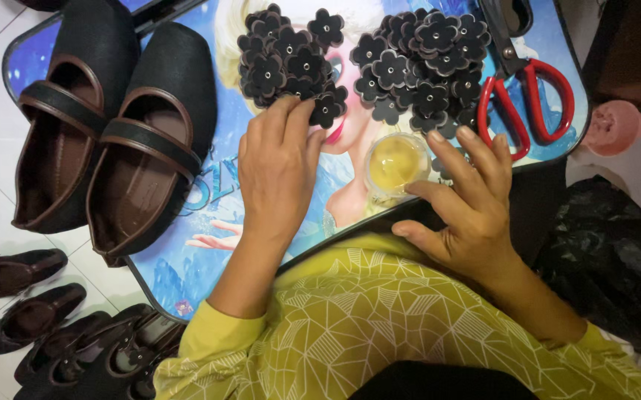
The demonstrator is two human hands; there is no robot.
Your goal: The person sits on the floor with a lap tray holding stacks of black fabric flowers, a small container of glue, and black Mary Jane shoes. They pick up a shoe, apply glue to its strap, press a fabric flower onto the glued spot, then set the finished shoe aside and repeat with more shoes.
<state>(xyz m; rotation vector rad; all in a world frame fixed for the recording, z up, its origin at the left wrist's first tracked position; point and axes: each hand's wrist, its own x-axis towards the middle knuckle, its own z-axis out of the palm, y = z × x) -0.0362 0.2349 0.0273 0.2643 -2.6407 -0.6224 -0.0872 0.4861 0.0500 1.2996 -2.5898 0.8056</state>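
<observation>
Flower trims (380, 63), small dark leather pieces with a stud in the middle, are lying in two heaps at the far side of a blue cartoon-printed lap tray (180, 259) that is resting across the person's knees. Two dark flat shoes (113, 141) with brown linings and straps are sitting side by side on the tray's left part, toes pointing away. Red-handled scissors (524, 96) are lying at the tray's right edge, beside the right heap. A small clear tub (396, 164) of yellowish stuff is standing near the tray's front edge. The left hand (277, 174) is reaching forward, wrist straight, thumb and fingertips pinching one flower (326, 110) at the left heap's near edge. The right hand (465, 211) is lying open and holding nothing, fingers spread, its fingertips touching the tub's right side and the thumb pointing left along the tray edge.
</observation>
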